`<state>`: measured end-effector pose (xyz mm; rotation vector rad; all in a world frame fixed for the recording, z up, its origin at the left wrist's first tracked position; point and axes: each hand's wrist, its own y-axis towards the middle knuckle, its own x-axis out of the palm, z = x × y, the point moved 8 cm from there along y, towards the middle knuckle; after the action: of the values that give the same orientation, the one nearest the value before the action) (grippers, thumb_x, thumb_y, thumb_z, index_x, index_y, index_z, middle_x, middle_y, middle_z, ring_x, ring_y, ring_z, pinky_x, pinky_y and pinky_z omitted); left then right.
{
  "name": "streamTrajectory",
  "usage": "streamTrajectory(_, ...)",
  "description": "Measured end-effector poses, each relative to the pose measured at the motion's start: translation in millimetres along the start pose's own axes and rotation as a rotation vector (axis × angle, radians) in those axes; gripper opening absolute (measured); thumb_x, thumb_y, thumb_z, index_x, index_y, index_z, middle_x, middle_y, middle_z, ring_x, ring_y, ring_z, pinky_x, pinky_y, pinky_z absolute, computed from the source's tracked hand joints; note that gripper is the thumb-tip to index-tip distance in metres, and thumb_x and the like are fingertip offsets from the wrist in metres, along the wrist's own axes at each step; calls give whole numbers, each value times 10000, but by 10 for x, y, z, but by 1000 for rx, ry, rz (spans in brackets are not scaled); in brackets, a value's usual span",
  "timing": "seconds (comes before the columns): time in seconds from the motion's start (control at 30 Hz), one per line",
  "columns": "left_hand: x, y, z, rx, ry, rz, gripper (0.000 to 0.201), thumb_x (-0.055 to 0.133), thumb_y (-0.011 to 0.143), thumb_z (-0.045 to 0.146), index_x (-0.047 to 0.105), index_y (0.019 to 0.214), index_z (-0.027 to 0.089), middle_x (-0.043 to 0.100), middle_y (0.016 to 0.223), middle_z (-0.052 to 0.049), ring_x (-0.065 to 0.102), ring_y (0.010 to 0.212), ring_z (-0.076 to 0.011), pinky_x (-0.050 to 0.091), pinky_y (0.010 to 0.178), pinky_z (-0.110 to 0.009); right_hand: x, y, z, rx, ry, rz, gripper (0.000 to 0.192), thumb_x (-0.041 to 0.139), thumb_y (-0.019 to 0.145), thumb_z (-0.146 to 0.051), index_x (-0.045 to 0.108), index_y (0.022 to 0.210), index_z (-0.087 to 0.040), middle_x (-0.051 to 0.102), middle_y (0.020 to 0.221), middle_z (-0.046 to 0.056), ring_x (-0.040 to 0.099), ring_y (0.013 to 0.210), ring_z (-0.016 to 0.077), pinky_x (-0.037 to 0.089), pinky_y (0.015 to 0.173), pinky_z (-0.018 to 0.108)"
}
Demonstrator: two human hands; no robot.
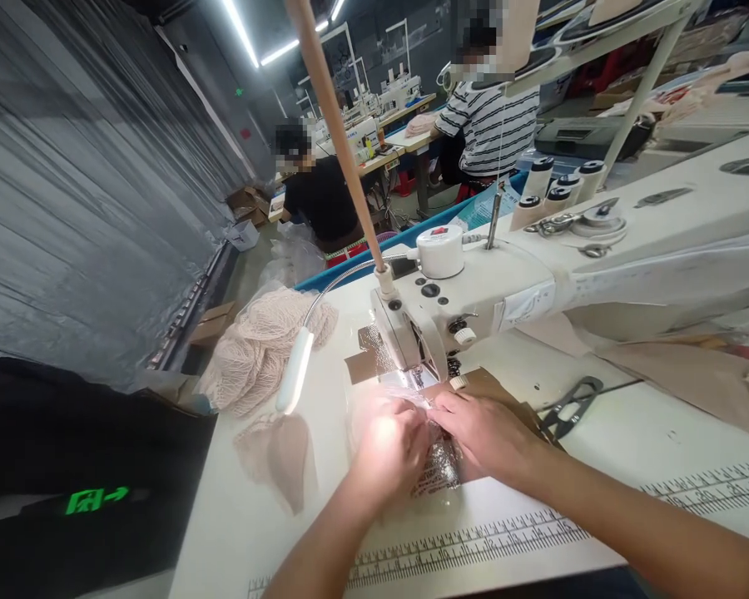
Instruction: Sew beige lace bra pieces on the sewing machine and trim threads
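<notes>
My left hand (392,437) is closed on a sheer pale pink fabric piece (363,416) just in front of the sewing machine's presser foot (417,378). Close beside it, my right hand (483,423) pinches the same fabric near the needle area with its fingertips. The sewing machine (468,291) stands over the fabric, and a bright lamp (295,370) on a bent metal neck lights my left hand. My fingers hide part of the cloth edge. To the right of my right hand lie black thread snips (571,408).
A pile of beige lace pieces (255,349) and a loose beige cup-shaped piece (290,457) lie on the left. A printed ruler scale (474,541) runs along the front edge. Thread cones (562,190) stand behind the machine. Two people sit further back, one in a striped shirt (496,129).
</notes>
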<state>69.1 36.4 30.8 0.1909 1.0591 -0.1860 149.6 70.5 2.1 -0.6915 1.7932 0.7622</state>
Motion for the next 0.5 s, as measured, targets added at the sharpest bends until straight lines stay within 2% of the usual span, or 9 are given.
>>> streamTrajectory(0.07,-55,7,-58,40,-61,48,264,392,947,216,647,896,167,653,940,-95,594,822,-197,512,725,-318,-9,-14,-34,-44,-101,76,251,481,783,-28,672,827,-185,630,795,44,560,664,170,392,573,281)
streamTrajectory(0.13,-39,33,-106,92,-10,101,270,402,945,209,643,1055,162,655,1082,-118,592,899,-225,515,790,-370,-46,-13,-43,-50,-144,151,291,481,767,4,675,860,-191,641,800,40,559,668,169,399,581,284)
streamTrajectory(0.23,44,96,-174,160,67,133,303,406,942,198,630,1139,147,638,1173,-143,587,916,-248,519,794,-411,-79,21,-12,-6,-159,200,316,486,745,25,680,879,-185,668,831,49,573,690,178,426,608,295)
streamTrajectory(0.37,56,195,-239,228,74,128,305,415,935,182,634,1146,153,657,1123,-148,602,924,-246,522,795,-409,-61,103,25,48,-116,121,325,490,744,8,684,933,-173,686,845,73,602,762,208,463,655,309)
streamTrajectory(0.5,23,261,-274,251,102,109,304,400,931,171,653,1094,131,678,1037,-156,607,921,-253,520,783,-404,-52,161,82,162,-97,-11,376,491,746,-4,682,1012,-189,678,816,84,601,697,200,449,593,292)
